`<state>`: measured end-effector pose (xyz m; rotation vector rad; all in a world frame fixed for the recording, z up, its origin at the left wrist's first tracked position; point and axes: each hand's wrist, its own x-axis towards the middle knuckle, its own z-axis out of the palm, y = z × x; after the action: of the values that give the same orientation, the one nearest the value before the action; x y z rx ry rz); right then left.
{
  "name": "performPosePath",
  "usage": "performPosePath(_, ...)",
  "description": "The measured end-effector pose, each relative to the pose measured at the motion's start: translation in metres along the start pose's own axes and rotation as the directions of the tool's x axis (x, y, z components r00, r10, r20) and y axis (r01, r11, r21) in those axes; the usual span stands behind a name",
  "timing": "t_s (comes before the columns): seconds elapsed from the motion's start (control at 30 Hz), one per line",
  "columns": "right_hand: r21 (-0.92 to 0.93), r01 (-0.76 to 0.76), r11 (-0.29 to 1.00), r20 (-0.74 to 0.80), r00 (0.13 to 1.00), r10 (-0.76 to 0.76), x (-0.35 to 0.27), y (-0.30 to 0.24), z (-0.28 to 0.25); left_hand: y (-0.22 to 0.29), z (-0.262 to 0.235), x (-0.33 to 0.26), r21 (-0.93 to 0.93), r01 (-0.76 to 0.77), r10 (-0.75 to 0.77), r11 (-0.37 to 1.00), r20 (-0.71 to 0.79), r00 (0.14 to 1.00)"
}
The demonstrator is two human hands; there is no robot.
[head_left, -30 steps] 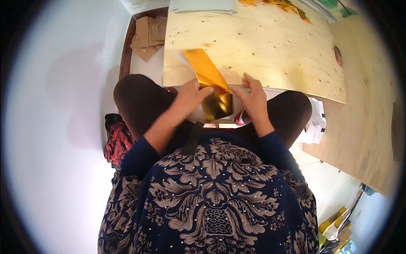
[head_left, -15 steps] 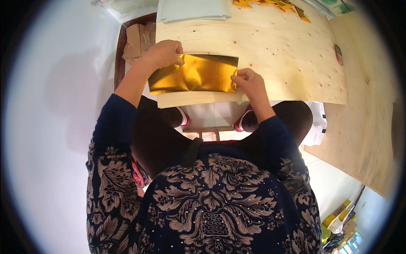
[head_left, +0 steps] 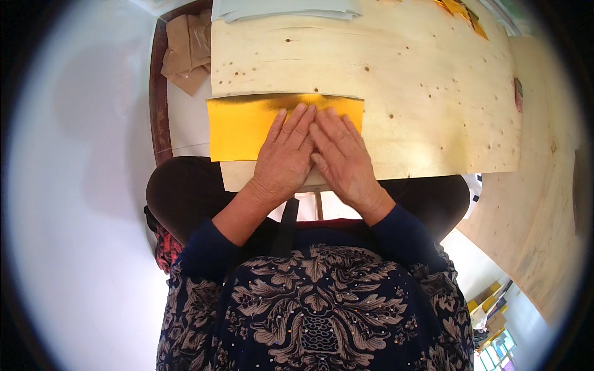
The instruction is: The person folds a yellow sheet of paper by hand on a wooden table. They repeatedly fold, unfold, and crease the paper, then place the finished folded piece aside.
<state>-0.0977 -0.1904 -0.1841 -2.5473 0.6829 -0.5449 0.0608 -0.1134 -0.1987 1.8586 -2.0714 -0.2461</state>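
Left hand (head_left: 286, 154), right hand (head_left: 343, 157) flat, palms down, touching.

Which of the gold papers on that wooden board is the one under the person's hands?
The large gold sheet at the board's near edge; both hands press flat on it. The other gold pieces lie untouched at the far right corner.

A craft workshop: plywood board (head_left: 396, 80) worktop, gold paper sheets (head_left: 461, 11), paper stacks (head_left: 284, 8)

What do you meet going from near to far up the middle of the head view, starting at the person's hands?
Left hand and right hand side by side, flat on the gold sheet → bare plywood board → stack of pale paper sheets at the far edge.
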Motion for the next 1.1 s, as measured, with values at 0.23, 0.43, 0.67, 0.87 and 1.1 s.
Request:
performPosePath(0.23,-0.254,-0.043,0.966,0.207,0.973,0.098,0.001,0.013,0.000,-0.033,-0.019,0.005,0.060,0.202,-0.206,0.977,0.063,0.977)
performPosePath(0.43,-0.233,-0.098,0.967,0.178,0.974,0.142,0.003,0.008,0.002,-0.054,-0.019,0.004,0.137,0.294,-0.299,0.946,0.014,0.954)
performPosePath(0.67,-0.276,-0.053,0.960,0.154,0.983,0.099,0.020,0.000,-0.011,-0.055,-0.017,0.006,0.155,0.333,-0.331,0.930,-0.044,0.943)
performPosePath(0.87,0.323,-0.037,0.946,-0.120,0.990,0.080,0.089,-0.045,0.053,-0.060,-0.013,0.000,0.179,0.254,-0.249,0.950,-0.053,0.967)
performPosePath(1.1,-0.120,0.046,0.992,0.132,0.991,-0.030,0.073,-0.009,0.053,-0.060,-0.014,0.002,0.145,0.282,-0.274,0.948,-0.069,0.959)
